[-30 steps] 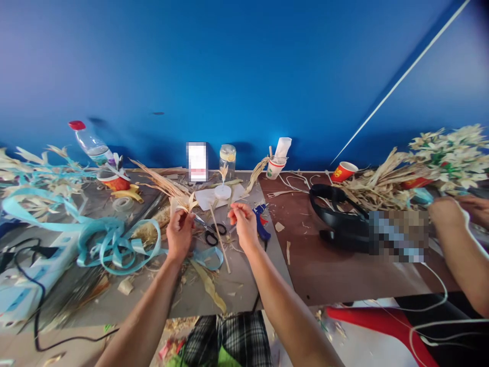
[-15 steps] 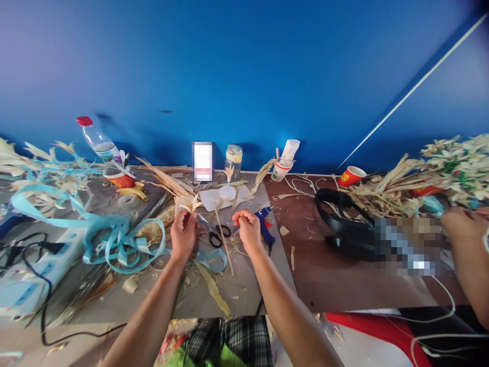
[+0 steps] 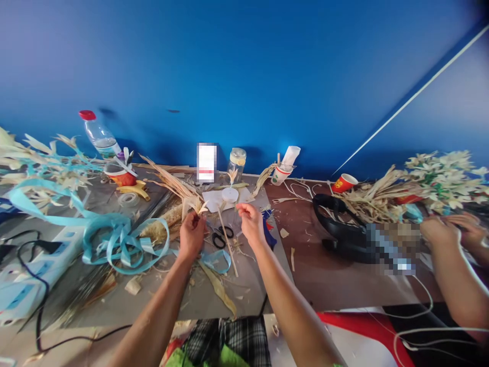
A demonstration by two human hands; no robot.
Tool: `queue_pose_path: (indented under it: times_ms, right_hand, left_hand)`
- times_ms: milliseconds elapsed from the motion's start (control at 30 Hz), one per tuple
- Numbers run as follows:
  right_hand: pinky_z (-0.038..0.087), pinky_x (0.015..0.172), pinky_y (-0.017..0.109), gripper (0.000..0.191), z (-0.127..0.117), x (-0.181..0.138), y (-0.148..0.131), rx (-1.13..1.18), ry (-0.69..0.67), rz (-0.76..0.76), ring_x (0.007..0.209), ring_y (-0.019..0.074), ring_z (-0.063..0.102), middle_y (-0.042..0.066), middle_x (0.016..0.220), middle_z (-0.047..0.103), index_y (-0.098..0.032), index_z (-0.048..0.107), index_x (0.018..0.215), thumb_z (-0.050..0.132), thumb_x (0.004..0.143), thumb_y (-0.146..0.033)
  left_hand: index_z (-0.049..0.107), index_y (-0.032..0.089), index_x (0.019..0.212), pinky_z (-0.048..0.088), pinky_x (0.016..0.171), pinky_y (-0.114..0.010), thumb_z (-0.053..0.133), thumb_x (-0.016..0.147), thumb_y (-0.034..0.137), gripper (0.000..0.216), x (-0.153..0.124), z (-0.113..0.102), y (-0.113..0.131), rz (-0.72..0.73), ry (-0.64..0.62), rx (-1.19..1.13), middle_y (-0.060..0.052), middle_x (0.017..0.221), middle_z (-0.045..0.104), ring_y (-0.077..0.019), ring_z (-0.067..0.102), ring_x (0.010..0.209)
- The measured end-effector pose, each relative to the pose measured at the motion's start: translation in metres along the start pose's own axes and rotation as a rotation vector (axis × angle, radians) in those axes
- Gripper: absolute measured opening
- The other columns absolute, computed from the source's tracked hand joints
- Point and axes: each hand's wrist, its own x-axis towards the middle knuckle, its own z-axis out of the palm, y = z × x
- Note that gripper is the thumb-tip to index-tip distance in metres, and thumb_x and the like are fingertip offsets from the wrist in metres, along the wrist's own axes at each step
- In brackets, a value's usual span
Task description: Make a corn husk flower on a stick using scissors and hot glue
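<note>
My left hand (image 3: 191,235) pinches a small pale flower of dried husk (image 3: 201,207), its petals pointing up past my fingertips. Opposite it, my right hand (image 3: 251,224) is raised with thumb and fingers pressed together; whatever is between them, if anything, is too small to make out. Black-handled scissors (image 3: 219,241) lie between the hands beside a thin stick (image 3: 228,243). A blue glue gun (image 3: 269,233) lies partly hidden behind my right hand. Beyond the hands, a small husk flower (image 3: 232,176) stands in a white round base (image 3: 229,194).
Blue ribbon (image 3: 118,244) lies loosely coiled at left, near a power strip (image 3: 36,278). Dried husks (image 3: 168,176), a jar (image 3: 237,162) and a bottle (image 3: 100,136) stand farther back. At right are a black headset-like object (image 3: 344,234) and another person's hands (image 3: 443,232).
The view has shifted slightly. My hands have stayed apart, the left still holding the flower. At right, the other person's hands have come farther into view.
</note>
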Motion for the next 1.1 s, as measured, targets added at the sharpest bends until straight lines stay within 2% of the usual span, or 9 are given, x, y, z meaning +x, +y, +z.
queue_pose_path:
  times_ms: [67, 167, 333, 400, 500, 633, 800, 967, 1100]
  right_hand:
    - [0.043, 0.064, 0.026, 0.03, 0.002, 0.011, -0.008, -0.105, -0.13, 0.023, 0.068, 0.0164, 0.058, 0.004, 0.071, 0.063, -0.018, 0.066, 0.086, 0.039, 0.083, -0.031]
    - [0.043, 0.07, 0.027, 0.033, 0.012, 0.031, -0.015, -0.362, -0.235, -0.041, 0.077, 0.0188, 0.059, 0.006, 0.078, 0.065, -0.019, 0.067, 0.087, 0.043, 0.084, -0.043]
    - [0.042, 0.08, 0.027, 0.036, 0.035, 0.053, 0.002, -0.634, -0.303, -0.268, 0.092, 0.0176, 0.054, 0.012, 0.112, 0.055, -0.016, 0.06, 0.112, 0.045, 0.079, -0.013]
    - [0.042, 0.075, 0.028, 0.042, 0.041, 0.053, 0.01, -0.702, -0.347, -0.284, 0.083, 0.0171, 0.054, 0.011, 0.114, 0.051, -0.019, 0.061, 0.112, 0.045, 0.075, -0.008]
    - [0.04, 0.073, 0.03, 0.031, 0.043, 0.048, 0.012, -0.766, -0.344, -0.313, 0.079, 0.0174, 0.052, 0.01, 0.11, 0.051, -0.02, 0.066, 0.1, 0.047, 0.077, -0.011]
    - [0.038, 0.076, 0.031, 0.021, 0.027, 0.042, -0.001, -0.856, -0.306, -0.322, 0.082, 0.0179, 0.052, 0.009, 0.109, 0.052, -0.019, 0.064, 0.093, 0.047, 0.082, -0.019]
    - [0.037, 0.074, 0.031, 0.02, -0.018, 0.045, -0.015, -0.94, -0.255, -0.228, 0.082, 0.0194, 0.056, 0.01, 0.098, 0.06, -0.019, 0.063, 0.089, 0.044, 0.083, -0.018]
    - [0.034, 0.061, 0.028, 0.012, -0.056, 0.046, -0.014, -0.714, -0.049, -0.026, 0.068, 0.0185, 0.055, 0.005, 0.071, 0.063, -0.02, 0.061, 0.073, 0.049, 0.076, -0.018]
    - [0.031, 0.051, 0.024, 0.017, -0.055, 0.04, -0.016, 0.013, 0.104, 0.187, 0.05, 0.0114, 0.046, -0.002, 0.056, 0.055, -0.019, 0.052, 0.062, 0.059, 0.068, -0.033]
  left_hand:
    - [0.051, 0.018, 0.073, 0.037, 0.046, -0.019, 0.057, 0.072, 0.04, 0.023, 0.001, 0.001, -0.004, -0.007, -0.009, -0.005, 0.006, 0.055, 0.046, -0.0088, 0.045, 0.048]
    - [0.054, 0.017, 0.073, 0.036, 0.046, -0.02, 0.057, 0.072, 0.04, 0.024, 0.003, 0.001, -0.011, 0.012, 0.0, 0.002, 0.005, 0.054, 0.046, -0.0088, 0.043, 0.047]
    - [0.059, 0.015, 0.08, 0.037, 0.047, -0.021, 0.055, 0.075, 0.04, 0.026, 0.004, -0.001, -0.015, 0.052, -0.049, 0.043, 0.003, 0.058, 0.051, -0.0102, 0.045, 0.049]
    - [0.061, 0.015, 0.081, 0.037, 0.048, -0.021, 0.054, 0.075, 0.04, 0.026, 0.003, -0.002, -0.015, 0.075, -0.062, 0.063, 0.001, 0.061, 0.053, -0.0109, 0.047, 0.05]
    - [0.062, 0.015, 0.081, 0.038, 0.049, -0.022, 0.055, 0.075, 0.04, 0.026, 0.002, -0.002, -0.013, 0.098, -0.055, 0.058, 0.0, 0.064, 0.054, -0.0113, 0.048, 0.052]
    - [0.062, 0.015, 0.083, 0.039, 0.049, -0.022, 0.056, 0.074, 0.04, 0.027, 0.001, -0.001, -0.011, 0.063, -0.057, 0.0, 0.001, 0.061, 0.054, -0.0115, 0.048, 0.051]
    - [0.061, 0.015, 0.084, 0.039, 0.049, -0.021, 0.057, 0.074, 0.041, 0.028, 0.0, 0.0, -0.01, 0.026, -0.056, -0.029, 0.002, 0.06, 0.054, -0.01, 0.048, 0.05]
    - [0.059, 0.015, 0.08, 0.038, 0.049, -0.021, 0.058, 0.074, 0.042, 0.027, -0.001, 0.001, -0.009, 0.027, -0.09, -0.101, 0.002, 0.057, 0.054, -0.0098, 0.048, 0.049]
    - [0.057, 0.015, 0.078, 0.038, 0.047, -0.021, 0.058, 0.074, 0.043, 0.029, 0.0, 0.002, -0.011, 0.026, -0.086, -0.125, 0.002, 0.058, 0.054, -0.009, 0.048, 0.049]
